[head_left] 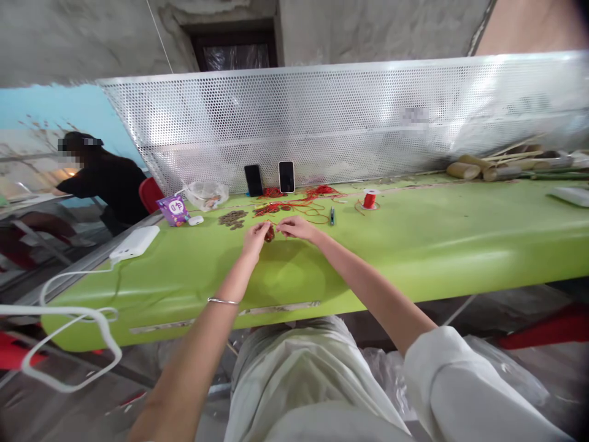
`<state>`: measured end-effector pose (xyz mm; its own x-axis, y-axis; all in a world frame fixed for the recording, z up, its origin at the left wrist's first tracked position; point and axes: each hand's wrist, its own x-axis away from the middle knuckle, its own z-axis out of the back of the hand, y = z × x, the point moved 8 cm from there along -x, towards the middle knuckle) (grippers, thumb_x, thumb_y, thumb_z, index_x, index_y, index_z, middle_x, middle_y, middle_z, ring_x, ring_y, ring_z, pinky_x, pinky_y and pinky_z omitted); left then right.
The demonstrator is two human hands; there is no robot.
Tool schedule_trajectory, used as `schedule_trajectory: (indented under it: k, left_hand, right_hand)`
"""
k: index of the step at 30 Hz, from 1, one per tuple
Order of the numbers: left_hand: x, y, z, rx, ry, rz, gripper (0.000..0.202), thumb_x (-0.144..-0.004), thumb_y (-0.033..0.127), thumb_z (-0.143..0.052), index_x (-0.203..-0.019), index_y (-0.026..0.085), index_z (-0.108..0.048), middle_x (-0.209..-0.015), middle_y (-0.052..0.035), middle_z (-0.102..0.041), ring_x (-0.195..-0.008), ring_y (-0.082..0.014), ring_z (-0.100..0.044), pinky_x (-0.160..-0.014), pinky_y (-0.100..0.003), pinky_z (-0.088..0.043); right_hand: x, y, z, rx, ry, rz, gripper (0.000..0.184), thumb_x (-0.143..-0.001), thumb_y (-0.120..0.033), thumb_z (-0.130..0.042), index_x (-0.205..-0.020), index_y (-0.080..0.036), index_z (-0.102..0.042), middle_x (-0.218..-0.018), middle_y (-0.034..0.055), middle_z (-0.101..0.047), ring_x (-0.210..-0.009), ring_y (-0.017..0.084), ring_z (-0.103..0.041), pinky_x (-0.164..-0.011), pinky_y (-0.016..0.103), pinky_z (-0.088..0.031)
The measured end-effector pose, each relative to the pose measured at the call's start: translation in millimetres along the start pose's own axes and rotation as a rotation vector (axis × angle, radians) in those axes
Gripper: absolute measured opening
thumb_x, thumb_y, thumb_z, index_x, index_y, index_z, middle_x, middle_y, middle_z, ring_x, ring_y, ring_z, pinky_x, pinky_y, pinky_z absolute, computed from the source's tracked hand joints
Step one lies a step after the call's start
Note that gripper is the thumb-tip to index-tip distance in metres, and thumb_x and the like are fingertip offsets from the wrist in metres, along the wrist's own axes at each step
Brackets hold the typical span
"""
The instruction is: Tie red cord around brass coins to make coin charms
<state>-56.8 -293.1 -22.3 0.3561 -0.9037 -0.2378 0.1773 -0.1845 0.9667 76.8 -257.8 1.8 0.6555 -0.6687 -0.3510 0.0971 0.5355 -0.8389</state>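
Your left hand (256,238) and right hand (294,228) meet over green table (414,245), fingertips pinched together on small red knotted piece (269,233) between them. Piece sits right in pinch, just above tabletop. Beyond grip: pile of old coins (232,218), tangle of red cord (299,205), two phones (270,178) propped against mesh panel (322,116). Right of grip: red thread spool (369,199). Left of grip: white power bank (135,242), purple packet (173,210).

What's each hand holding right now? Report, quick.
Left hand: fingers pinched on the red knot.
Right hand: fingers closed on the same knot.
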Motion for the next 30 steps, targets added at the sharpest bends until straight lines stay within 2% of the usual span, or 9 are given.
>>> schedule_trajectory:
  k: [4, 7, 9, 13, 16, 20, 23, 26, 30]
  left_hand:
    - [1.9, 2.5, -0.4, 0.0, -0.022, 0.019, 0.025, -0.087, 0.036, -0.055, -0.095, 0.012, -0.062, -0.086, -0.0032, -0.064, -0.071, -0.0138, -0.061, -0.065, -0.031, -0.051]
    - [4.2, 4.7, -6.1, 0.007, -0.074, 0.021, 0.03, -0.073, 0.043, -0.067, -0.076, 0.014, -0.068, -0.059, 0.0014, -0.06, -0.056, -0.0127, -0.056, -0.055, -0.025, -0.043]
    - [5.4, 4.9, -9.8, 0.012, -0.101, 0.025, 0.032, -0.062, 0.046, -0.074, -0.069, 0.015, -0.071, -0.052, 0.0014, -0.06, -0.054, -0.0138, -0.056, -0.053, -0.025, -0.04]
    - [6.6, 5.4, -10.5, 0.039, -0.106, 0.023, 0.039, -0.055, 0.052, -0.075, -0.074, 0.018, -0.073, -0.064, -0.0018, -0.069, -0.064, -0.0167, -0.06, -0.06, -0.026, -0.041]
    - [6.5, 6.2, -8.4, 0.063, -0.098, 0.018, 0.043, -0.054, 0.056, -0.073, -0.076, 0.018, -0.074, -0.07, -0.0031, -0.071, -0.07, -0.0182, -0.062, -0.065, -0.027, -0.042]
    - [5.1, 6.1, -7.5, 0.078, -0.103, 0.026, 0.046, -0.054, 0.057, -0.073, -0.079, 0.018, -0.074, -0.071, -0.0043, -0.071, -0.072, -0.0191, -0.062, -0.067, -0.028, -0.043]
    - [4.8, 5.5, -9.4, 0.068, -0.123, 0.04, 0.045, -0.053, 0.056, -0.074, -0.077, 0.018, -0.074, -0.066, -0.004, -0.07, -0.07, -0.0198, -0.062, -0.066, -0.029, -0.043]
    - [6.2, 5.8, -12.1, 0.058, -0.147, 0.046, 0.042, -0.054, 0.055, -0.075, -0.074, 0.019, -0.075, -0.065, -0.0039, -0.071, -0.071, -0.0206, -0.062, -0.069, -0.03, -0.043]
    - [7.2, 6.0, -14.2, 0.052, -0.166, 0.044, 0.039, -0.054, 0.053, -0.075, -0.074, 0.019, -0.075, -0.071, -0.0051, -0.073, -0.078, -0.0222, -0.064, -0.074, -0.031, -0.044]
  right_hand:
    - [1.7, 1.5, -5.6, 0.1, -0.016, -0.02, 0.029, -0.083, -0.021, -0.053, -0.106, -0.01, -0.067, -0.058, -0.0016, -0.06, -0.045, 0.004, -0.041, -0.05, 0.017, -0.033]
    - [1.9, 2.0, -7.4, 0.141, -0.031, -0.023, 0.042, -0.084, -0.019, -0.052, -0.124, -0.013, -0.056, -0.062, -0.0014, -0.063, -0.044, 0.004, -0.041, -0.05, 0.017, -0.034]
    - [1.8, 2.1, -8.5, 0.148, -0.038, -0.02, 0.046, -0.083, -0.016, -0.052, -0.13, -0.014, -0.051, -0.066, -0.0009, -0.065, -0.046, 0.005, -0.044, -0.05, 0.016, -0.035]
    - [1.5, 4.3, -11.0, 0.135, -0.047, -0.018, 0.028, -0.084, -0.015, -0.05, -0.107, -0.012, -0.065, -0.066, 0.0, -0.064, -0.046, 0.004, -0.048, -0.049, 0.015, -0.038]
    - [1.4, 6.1, -14.1, 0.109, -0.06, -0.018, 0.019, -0.084, -0.015, -0.05, -0.093, -0.011, -0.066, -0.064, -0.0005, -0.063, -0.045, 0.004, -0.05, -0.048, 0.014, -0.04]
    - [1.6, 4.6, -11.7, 0.075, -0.013, -0.023, 0.019, -0.086, -0.019, -0.05, -0.101, -0.012, -0.058, -0.061, -0.0021, -0.061, -0.043, 0.004, -0.05, -0.045, 0.014, -0.041]
    - [2.8, -0.1, -6.8, 0.058, 0.039, -0.015, 0.033, -0.087, -0.019, -0.048, -0.119, -0.014, -0.045, -0.064, -0.0034, -0.061, -0.043, 0.004, -0.049, -0.044, 0.013, -0.041]
    - [4.1, -4.8, -7.2, 0.055, 0.018, 0.003, 0.047, -0.085, -0.013, -0.046, -0.131, -0.018, -0.037, -0.068, -0.0042, -0.063, -0.044, 0.004, -0.049, -0.046, 0.013, -0.043]
    - [4.2, -7.9, -8.6, 0.086, -0.014, 0.03, 0.043, -0.081, -0.008, -0.046, -0.123, -0.017, -0.05, -0.067, -0.0031, -0.064, -0.043, 0.004, -0.05, -0.048, 0.013, -0.043]
